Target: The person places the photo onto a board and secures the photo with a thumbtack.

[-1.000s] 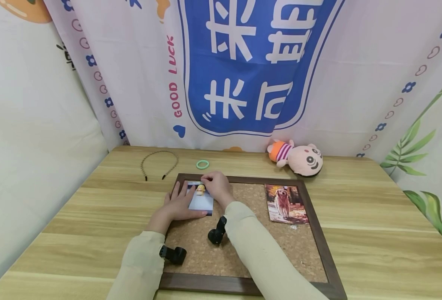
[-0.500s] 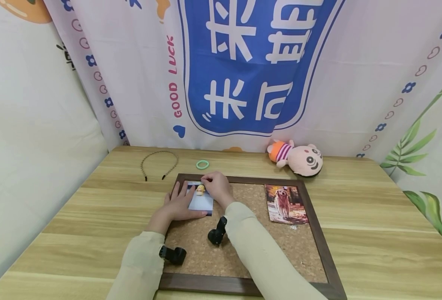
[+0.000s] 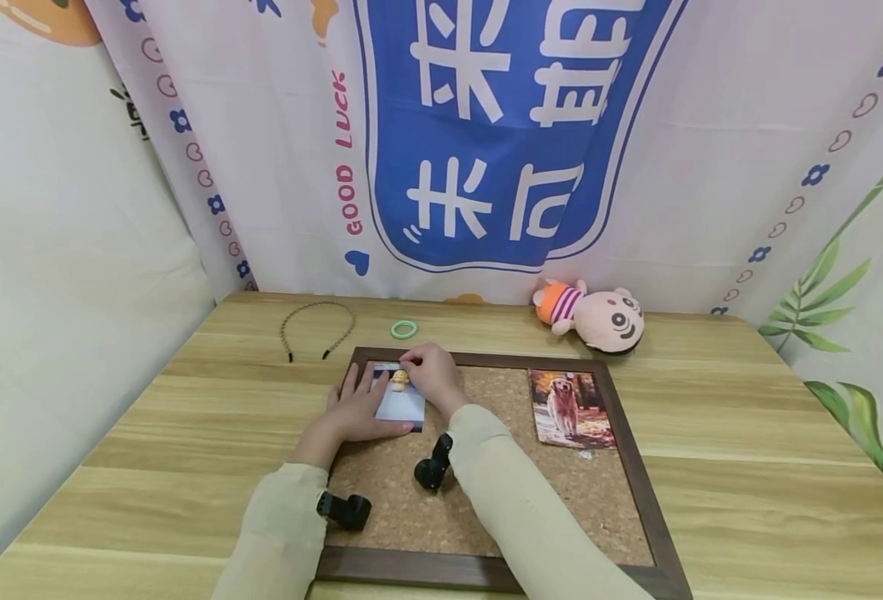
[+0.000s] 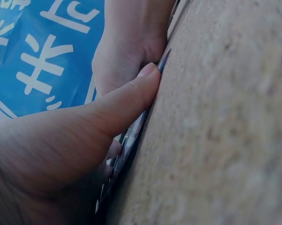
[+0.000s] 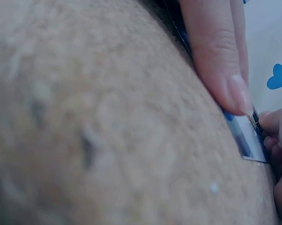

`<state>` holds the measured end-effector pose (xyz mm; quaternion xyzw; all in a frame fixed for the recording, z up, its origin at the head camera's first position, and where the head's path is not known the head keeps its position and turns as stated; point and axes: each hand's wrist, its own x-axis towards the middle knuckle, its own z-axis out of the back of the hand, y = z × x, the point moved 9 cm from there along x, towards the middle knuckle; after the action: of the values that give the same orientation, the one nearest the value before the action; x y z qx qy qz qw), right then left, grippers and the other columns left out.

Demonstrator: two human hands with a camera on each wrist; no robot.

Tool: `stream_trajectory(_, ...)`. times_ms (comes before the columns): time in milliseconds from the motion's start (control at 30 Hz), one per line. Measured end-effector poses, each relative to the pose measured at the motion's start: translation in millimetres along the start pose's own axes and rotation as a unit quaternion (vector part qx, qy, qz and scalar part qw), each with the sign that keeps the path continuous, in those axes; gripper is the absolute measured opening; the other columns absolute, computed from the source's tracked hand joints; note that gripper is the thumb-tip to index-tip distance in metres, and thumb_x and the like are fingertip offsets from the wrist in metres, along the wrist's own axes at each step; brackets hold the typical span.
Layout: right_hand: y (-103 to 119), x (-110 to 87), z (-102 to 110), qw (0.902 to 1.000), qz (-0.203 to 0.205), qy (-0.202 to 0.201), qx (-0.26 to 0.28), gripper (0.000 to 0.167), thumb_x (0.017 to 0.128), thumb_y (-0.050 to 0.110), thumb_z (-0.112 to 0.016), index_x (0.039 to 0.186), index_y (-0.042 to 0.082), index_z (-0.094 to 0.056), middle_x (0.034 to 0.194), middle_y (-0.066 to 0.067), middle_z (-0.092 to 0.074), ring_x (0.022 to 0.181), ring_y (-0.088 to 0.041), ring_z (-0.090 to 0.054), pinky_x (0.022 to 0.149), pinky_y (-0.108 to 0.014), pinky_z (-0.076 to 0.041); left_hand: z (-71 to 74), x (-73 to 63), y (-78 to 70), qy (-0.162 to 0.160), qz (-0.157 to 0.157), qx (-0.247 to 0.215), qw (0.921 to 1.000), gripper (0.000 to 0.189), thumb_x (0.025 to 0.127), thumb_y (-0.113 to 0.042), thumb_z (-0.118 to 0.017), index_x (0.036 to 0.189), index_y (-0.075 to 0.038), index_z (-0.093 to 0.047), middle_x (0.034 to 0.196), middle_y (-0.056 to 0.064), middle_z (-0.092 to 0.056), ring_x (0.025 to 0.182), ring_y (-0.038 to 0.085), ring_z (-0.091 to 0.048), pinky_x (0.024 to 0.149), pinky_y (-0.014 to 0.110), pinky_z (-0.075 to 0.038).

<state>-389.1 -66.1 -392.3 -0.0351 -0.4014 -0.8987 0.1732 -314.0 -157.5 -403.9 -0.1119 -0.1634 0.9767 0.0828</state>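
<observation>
My left hand [image 3: 359,412] lies with fingers spread across a photo [image 3: 402,410] of a yellow cartoon figure, holding it flat on the cork board [image 3: 396,517]. In the left wrist view its thumb [image 4: 126,101] presses the photo's edge. At the photo's top edge my right hand [image 3: 432,373] is bent, thumb and fingertip pinched together. In the right wrist view that hand [image 5: 279,140] pinches a small gold-coloured pin [image 5: 254,121], mostly hidden by the fingers. A second photo [image 3: 575,408], of a golden retriever, lies at the board's upper right.
Around the cork runs a dark brown frame [image 3: 426,569]. On the wooden table [image 3: 756,442] behind the board are a thin braided headband [image 3: 317,303], a mint-green ring [image 3: 404,329] and a plush doll [image 3: 591,318]. A printed curtain [image 3: 284,150] hangs along the table's back edge.
</observation>
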Motion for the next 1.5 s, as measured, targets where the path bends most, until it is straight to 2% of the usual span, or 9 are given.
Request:
stream_trajectory(400,1.4,-2.9,-2.2,0.9993,-0.011,0.026,-0.023,0.013,0.084,0.020,-0.057,0.087,0.016,-0.068,0.083,0.006,-0.053,0.072,-0.008,-0.049,0.060,-0.023,-0.040,-2.7,-1.7,0.0,0.003,-0.001,-0.010,0.9999,0.098,0.070,-0.064,-0.052,0.138,-0.006,-0.015,0.141,0.020,0.002,0.125,0.037,0.011,0.091,0.060,-0.002)
stream_trajectory(533,4.5,-1.4,-4.6,0.9989,-0.001,0.034,-0.033,0.014,0.085,0.019,-0.056,0.087,0.014,-0.068,0.082,0.006,-0.053,0.069,-0.008,-0.048,0.057,-0.022,-0.039,-2.8,-1.5,0.6,0.001,-0.004,-0.013,0.9999,0.098,0.070,-0.064,-0.052,0.138,-0.005,-0.015,0.141,0.021,0.002,0.125,0.037,0.011,0.090,0.061,-0.002)
stream_trajectory(1000,10.2,0.4,-2.3,0.9979,0.018,0.017,-0.059,0.013,0.083,0.015,-0.057,0.082,0.012,-0.070,0.079,0.005,-0.059,0.065,-0.007,-0.049,0.054,-0.020,-0.038,-4.0,0.8,1.3,-0.003,-0.009,-0.004,0.9999,0.099,0.068,-0.067,-0.051,0.138,-0.006,-0.015,0.141,0.019,0.001,0.125,0.036,0.010,0.090,0.060,-0.003)
stream_trajectory(1300,0.3,-4.9,-2.6,0.9999,0.009,0.002,-0.010,0.011,0.083,0.018,-0.058,0.086,0.015,-0.068,0.082,0.006,-0.053,0.070,-0.007,-0.048,0.059,-0.021,-0.039,-7.5,2.3,3.4,0.005,-0.005,-0.002,1.0000,0.100,0.068,-0.068,-0.050,0.139,-0.007,-0.014,0.141,0.020,0.002,0.125,0.037,0.011,0.090,0.060,-0.002)
stream_trajectory(1500,-1.7,-2.5,0.2,0.9995,0.008,-0.017,0.027,0.007,0.082,0.017,-0.059,0.084,0.013,-0.065,0.076,0.005,-0.054,0.067,-0.008,-0.049,0.057,-0.022,-0.040,-5.2,3.6,3.0,-0.004,-0.006,-0.007,0.9999,0.100,0.068,-0.067,-0.051,0.139,-0.007,-0.015,0.141,0.020,0.002,0.125,0.036,0.011,0.090,0.061,-0.002)
